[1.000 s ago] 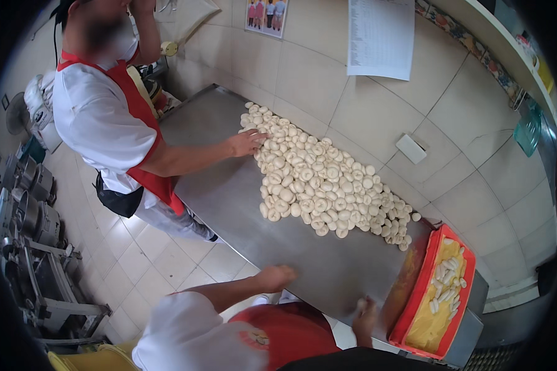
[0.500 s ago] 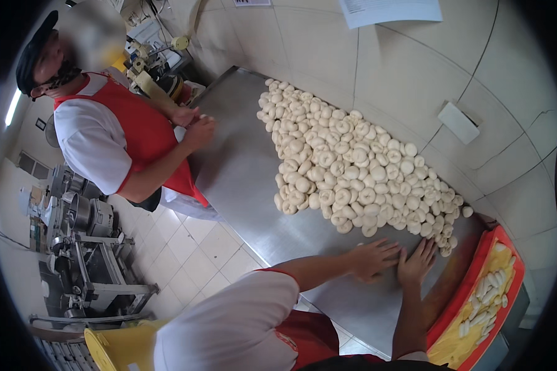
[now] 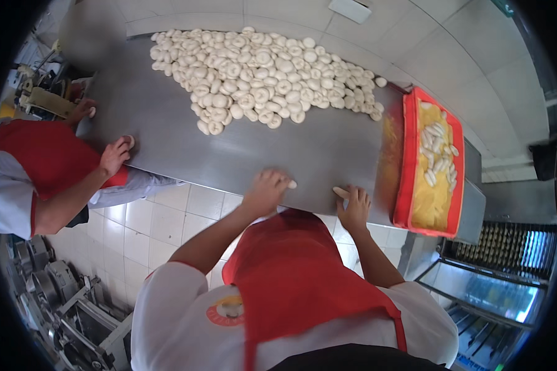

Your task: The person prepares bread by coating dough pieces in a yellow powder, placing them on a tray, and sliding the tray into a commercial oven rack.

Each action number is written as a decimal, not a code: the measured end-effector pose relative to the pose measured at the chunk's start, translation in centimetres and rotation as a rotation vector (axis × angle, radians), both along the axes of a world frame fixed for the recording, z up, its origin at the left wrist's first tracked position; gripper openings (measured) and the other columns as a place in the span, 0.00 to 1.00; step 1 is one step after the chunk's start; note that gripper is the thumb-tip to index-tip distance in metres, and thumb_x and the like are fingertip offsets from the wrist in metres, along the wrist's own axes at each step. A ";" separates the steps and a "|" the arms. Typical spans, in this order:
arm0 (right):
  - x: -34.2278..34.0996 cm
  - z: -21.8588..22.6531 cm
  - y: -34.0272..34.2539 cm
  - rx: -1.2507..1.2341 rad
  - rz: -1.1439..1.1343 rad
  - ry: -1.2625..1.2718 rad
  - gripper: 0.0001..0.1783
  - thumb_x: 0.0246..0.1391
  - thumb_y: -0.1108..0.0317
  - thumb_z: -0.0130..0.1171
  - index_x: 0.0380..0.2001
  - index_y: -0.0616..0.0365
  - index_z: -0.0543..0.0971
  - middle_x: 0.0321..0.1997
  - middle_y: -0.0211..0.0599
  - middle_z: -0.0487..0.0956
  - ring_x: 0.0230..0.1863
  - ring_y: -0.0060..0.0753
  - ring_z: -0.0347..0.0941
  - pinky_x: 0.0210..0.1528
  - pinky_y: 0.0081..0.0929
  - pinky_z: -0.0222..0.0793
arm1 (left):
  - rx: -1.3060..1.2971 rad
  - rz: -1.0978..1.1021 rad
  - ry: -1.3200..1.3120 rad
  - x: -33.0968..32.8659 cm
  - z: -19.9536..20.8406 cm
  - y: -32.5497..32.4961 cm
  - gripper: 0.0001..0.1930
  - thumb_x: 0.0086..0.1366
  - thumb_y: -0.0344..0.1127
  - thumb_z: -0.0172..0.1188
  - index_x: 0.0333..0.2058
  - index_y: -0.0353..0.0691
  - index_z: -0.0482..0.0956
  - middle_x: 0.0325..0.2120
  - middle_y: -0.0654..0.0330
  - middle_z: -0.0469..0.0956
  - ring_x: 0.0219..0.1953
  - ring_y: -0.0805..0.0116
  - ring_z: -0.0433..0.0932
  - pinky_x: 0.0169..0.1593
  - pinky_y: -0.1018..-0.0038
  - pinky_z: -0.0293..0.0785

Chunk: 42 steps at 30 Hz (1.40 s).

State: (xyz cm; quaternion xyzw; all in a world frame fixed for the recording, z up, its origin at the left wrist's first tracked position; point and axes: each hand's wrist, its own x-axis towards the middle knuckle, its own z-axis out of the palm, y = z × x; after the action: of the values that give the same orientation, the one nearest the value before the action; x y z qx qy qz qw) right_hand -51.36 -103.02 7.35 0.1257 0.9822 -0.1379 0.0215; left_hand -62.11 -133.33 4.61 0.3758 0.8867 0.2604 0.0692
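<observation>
**Two Hands, Two Bits of Dough**

Closest to us was our red apron (image 3: 297, 272). Just past it, both our hands lay on the near edge of the shiny metal table (image 3: 241, 154).

Our left hand (image 3: 265, 190) lay flat on a small dough piece (image 3: 291, 184). Only its tip peeked out on the right side. The fingers were bent down over it, pressing, not clenched.

Our right hand (image 3: 354, 207) pressed on a dough stick (image 3: 340, 192). The stick was longer than it was wide. It lay slanted, and the end we could see pointed up and to the left. These fingers were spread over it too.

We thought the dough would be soft, light and easy to squash. It might be a bit sticky. It seemed best to press on the middle with a flat palm.

To the right sat a red tray (image 3: 407, 167) with more pale sticks on yellow meal. On the left, a co-worker's hand (image 3: 114, 154) touched the table edge.

Farthest away, a big dough pile (image 3: 260, 74) of little round lumps lay by the tiled wall (image 3: 427, 55).
</observation>
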 end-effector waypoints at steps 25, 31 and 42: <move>-24.4 -3.0 -9.8 -0.551 -0.177 0.284 0.18 0.51 0.60 0.66 0.42 0.60 0.81 0.46 0.53 0.80 0.54 0.56 0.77 0.57 0.49 0.74 | 0.282 0.641 -0.280 -20.3 -1.8 -5.3 0.17 0.64 0.26 0.61 0.51 0.30 0.73 0.40 0.53 0.77 0.39 0.65 0.77 0.42 0.68 0.76; -16.6 -0.3 -0.3 -0.757 -0.194 0.442 0.15 0.47 0.65 0.65 0.36 0.61 0.75 0.38 0.53 0.76 0.46 0.57 0.75 0.50 0.49 0.73 | 0.746 0.597 -0.710 -14.0 2.4 -9.6 0.14 0.63 0.28 0.60 0.48 0.34 0.78 0.40 0.56 0.77 0.39 0.66 0.77 0.44 0.69 0.75; -10.4 -5.5 -6.7 -0.094 0.397 0.339 0.14 0.61 0.53 0.61 0.38 0.52 0.79 0.45 0.42 0.76 0.52 0.48 0.70 0.57 0.50 0.66 | 0.074 0.050 0.331 -6.4 -2.5 5.8 0.12 0.64 0.34 0.60 0.43 0.34 0.76 0.44 0.42 0.76 0.52 0.38 0.71 0.56 0.44 0.65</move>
State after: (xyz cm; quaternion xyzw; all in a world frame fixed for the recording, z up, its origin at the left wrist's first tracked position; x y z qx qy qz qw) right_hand -61.71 -109.75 1.85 -0.0956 0.9697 -0.1956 -0.1107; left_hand -68.49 -127.49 2.09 0.3936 0.8848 0.2291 -0.0982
